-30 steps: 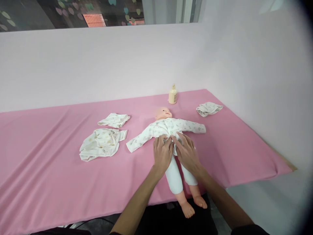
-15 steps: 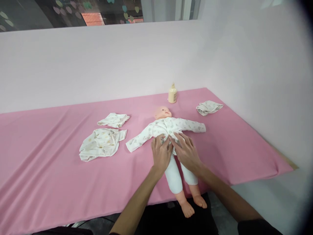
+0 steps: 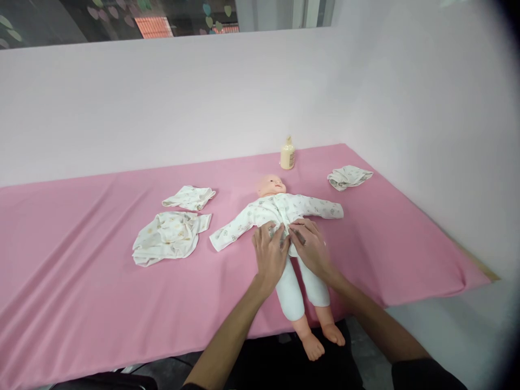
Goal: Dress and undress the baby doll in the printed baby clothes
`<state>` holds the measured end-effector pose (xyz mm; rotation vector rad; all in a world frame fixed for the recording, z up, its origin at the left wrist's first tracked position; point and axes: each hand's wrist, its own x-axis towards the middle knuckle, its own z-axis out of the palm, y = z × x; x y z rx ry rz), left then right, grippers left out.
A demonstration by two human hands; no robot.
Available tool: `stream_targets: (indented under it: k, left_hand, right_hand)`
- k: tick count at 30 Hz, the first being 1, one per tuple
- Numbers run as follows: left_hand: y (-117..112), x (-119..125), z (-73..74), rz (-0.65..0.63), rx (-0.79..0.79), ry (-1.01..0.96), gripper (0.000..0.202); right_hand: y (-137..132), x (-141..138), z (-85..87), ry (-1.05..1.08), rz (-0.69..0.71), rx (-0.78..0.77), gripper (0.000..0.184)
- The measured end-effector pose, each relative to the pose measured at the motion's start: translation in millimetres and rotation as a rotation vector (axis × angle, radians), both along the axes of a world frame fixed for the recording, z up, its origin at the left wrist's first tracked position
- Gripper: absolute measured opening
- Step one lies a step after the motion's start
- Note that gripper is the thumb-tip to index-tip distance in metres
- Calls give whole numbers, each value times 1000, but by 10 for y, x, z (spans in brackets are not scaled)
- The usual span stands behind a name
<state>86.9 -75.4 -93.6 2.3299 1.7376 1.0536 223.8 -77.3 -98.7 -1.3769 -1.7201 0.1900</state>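
A baby doll (image 3: 289,290) lies on its back with its feet over the front edge of the pink table. It wears a white long-sleeved baby shirt (image 3: 268,208) with a small print, its sleeves spread to both sides. At the shirt's lower front, my left hand (image 3: 271,257) has bent fingers gripping the cloth. Close beside it, my right hand (image 3: 312,249) pinches the front edge of the same shirt between thumb and fingers. My hands cover part of the doll's belly and the shirt's hem.
Pink cloth (image 3: 101,303) covers the table. Left of the doll lie a folded white garment (image 3: 190,197) and a larger printed garment (image 3: 168,238). A cream pump bottle (image 3: 287,155) stands near the wall beyond the doll's head. Another folded cloth (image 3: 348,177) lies at the far right.
My right hand's fingers have drawn in from a flatter spread to a pinch on the shirt front. My left hand stays nearly in place on the cloth.
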Motion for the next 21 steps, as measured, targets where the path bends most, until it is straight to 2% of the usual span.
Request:
stream_targets:
  k: [8,13,21]
  left_hand:
    - [-14,9,-33,-18,26,-23,32]
    - [-24,11,-72,-11,106,50,31]
    - [-26,6,-48,-19,122,128,26]
  right_hand:
    - [14,-8,-36,-23,1,12,20]
    - [-31,-18,-24,-86,-14,42,24]
    - [-91,29,-23,-446,25,131,34]
